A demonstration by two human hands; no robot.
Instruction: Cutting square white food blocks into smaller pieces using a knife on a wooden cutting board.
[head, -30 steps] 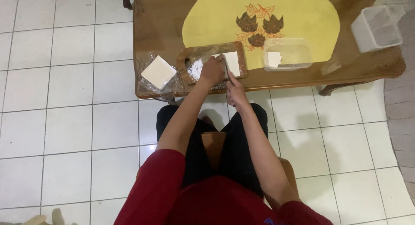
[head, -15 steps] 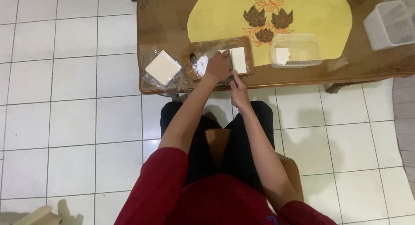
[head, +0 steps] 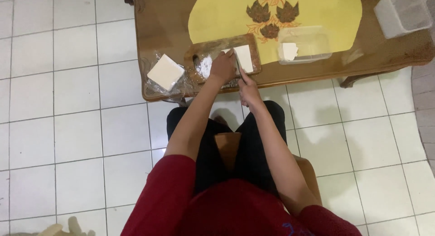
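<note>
Nearest us, over dark trousers and a wooden stool, our right hand (head: pixel 248 88) is closed around a thin grey knife (head: pixel 239 63), the blade running up onto the brown wooden cutting board (head: pixel 204 50). Our left hand (head: pixel 223 67) lies pressed flat on the white rectangular block (head: pixel 244 58) on that board, fingers bent over its near left part; we judge its grip to be a hold-down, not a pinch. To cut well here, we would keep the left fingertips curled back from the edge, the blade upright, and press straight down so slices stay even.

Left of the board, a second white square block (head: pixel 165 72) sits on crinkled clear plastic. Farther along the brown wooden surface (head: pixel 158 18), a clear plastic tub (head: pixel 304 44) holds a white piece, on the yellow leaf-patterned mat (head: pixel 226 11).
</note>
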